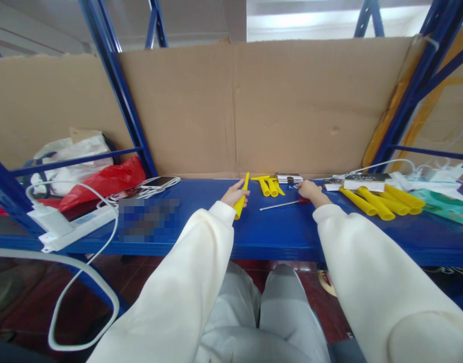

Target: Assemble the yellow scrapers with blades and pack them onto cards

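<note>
My left hand is closed around a yellow tapered plastic tube, its narrow end pointing up and away and its wide open end toward me. My right hand is beside a screwdriver, over the dark red handle end. Its fingers look drawn together at some small metal bits; whatever they pinch is too small to name. Between the hands, several shorter yellow plastic pieces lie together on the blue shelf top.
To the right lie several larger yellow tubes beside small white-and-black boxes. A phone with white cable, a red bag and a power strip occupy the left. Cardboard walls the back between blue posts.
</note>
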Demonstrator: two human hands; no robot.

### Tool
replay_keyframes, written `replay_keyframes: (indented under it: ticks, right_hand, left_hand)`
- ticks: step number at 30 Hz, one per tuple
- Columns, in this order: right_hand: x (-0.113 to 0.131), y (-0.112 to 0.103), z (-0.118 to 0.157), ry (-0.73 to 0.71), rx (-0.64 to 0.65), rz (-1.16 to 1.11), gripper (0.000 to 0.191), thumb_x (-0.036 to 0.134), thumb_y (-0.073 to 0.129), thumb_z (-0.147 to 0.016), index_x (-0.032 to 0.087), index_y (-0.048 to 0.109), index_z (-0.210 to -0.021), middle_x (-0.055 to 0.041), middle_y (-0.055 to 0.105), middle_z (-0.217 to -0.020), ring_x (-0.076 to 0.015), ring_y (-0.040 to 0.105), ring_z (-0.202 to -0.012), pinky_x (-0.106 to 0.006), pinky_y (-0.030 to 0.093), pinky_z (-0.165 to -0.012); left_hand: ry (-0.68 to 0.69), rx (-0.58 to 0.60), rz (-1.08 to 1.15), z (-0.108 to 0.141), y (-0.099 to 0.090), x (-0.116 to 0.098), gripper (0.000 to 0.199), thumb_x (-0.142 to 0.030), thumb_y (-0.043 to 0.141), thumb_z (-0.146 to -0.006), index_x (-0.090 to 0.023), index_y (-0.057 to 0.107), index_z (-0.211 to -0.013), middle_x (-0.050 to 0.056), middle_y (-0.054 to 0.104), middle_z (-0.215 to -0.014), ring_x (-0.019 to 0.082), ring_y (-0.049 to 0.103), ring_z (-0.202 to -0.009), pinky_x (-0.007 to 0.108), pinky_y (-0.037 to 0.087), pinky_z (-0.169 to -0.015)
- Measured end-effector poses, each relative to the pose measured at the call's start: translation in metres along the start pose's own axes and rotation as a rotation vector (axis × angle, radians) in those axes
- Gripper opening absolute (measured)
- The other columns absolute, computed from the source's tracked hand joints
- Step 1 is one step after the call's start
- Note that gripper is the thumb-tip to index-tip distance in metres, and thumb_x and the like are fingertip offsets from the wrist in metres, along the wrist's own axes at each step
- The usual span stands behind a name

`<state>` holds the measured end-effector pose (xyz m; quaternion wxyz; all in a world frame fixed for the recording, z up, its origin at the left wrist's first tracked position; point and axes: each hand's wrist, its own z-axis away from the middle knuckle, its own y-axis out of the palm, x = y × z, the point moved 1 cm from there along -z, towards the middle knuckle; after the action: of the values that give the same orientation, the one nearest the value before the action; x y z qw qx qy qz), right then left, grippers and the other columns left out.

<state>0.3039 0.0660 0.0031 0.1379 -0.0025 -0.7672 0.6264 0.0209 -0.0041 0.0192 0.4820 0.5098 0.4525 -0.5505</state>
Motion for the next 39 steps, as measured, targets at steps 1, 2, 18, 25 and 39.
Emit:
replay_keyframes:
  ticks: [1,2,18,25,39]
  right_hand:
    - [0.000,0.000,-0.001,-0.004,0.001,0.012,0.040,0.021,0.056,-0.087,0.027,0.073,-0.122,-0.0153,0.069,-0.124,-0.0329,0.061,-0.120,-0.052,0.045,-0.100]
    - [0.000,0.000,-0.001,-0.006,0.003,0.026,0.041,0.021,0.055,-0.087,0.026,0.072,-0.124,-0.0161,0.067,-0.127,-0.0340,0.059,-0.122,-0.054,0.044,-0.101]
    - [0.004,-0.011,0.006,-0.019,0.024,0.101,0.034,0.021,0.053,-0.087,0.026,0.075,-0.112,-0.0125,0.069,-0.125,-0.0327,0.057,-0.124,-0.057,0.036,-0.105]
    - [0.007,-0.011,0.007,-0.016,0.057,0.082,0.028,0.018,0.053,-0.085,0.021,0.075,-0.100,-0.0128,0.073,-0.110,-0.0306,0.062,-0.115,-0.052,0.039,-0.103]
    - [0.040,-0.007,0.020,-0.391,-0.101,-0.303,0.019,0.017,0.050,-0.088,0.017,0.069,-0.087,-0.0107,0.073,-0.101,-0.0231,0.064,-0.100,-0.033,0.048,-0.091]
  left_hand:
    - [0.001,0.009,-0.004,0.000,0.000,0.000,0.081,-0.001,0.054,-0.086,-0.026,0.027,-0.158,-0.006,0.050,-0.064,0.007,0.046,-0.042,0.018,0.036,-0.043]
    - [-0.002,0.017,-0.010,0.000,0.000,0.000,0.081,-0.001,0.054,-0.086,-0.026,0.027,-0.159,-0.006,0.051,-0.064,0.007,0.045,-0.042,0.018,0.036,-0.042]
    - [-0.041,0.107,-0.062,0.002,0.001,-0.002,0.083,-0.001,0.054,-0.086,-0.027,0.025,-0.159,-0.005,0.053,-0.066,0.007,0.046,-0.042,0.017,0.037,-0.042]
    - [-0.004,0.154,-0.022,0.005,0.003,-0.004,0.084,-0.001,0.054,-0.086,-0.028,0.025,-0.159,-0.005,0.054,-0.068,0.006,0.045,-0.041,0.017,0.035,-0.040]
    - [0.010,0.317,0.024,0.008,0.006,-0.003,0.086,-0.001,0.055,-0.084,-0.030,0.025,-0.159,-0.004,0.057,-0.071,0.006,0.046,-0.042,0.016,0.035,-0.040]
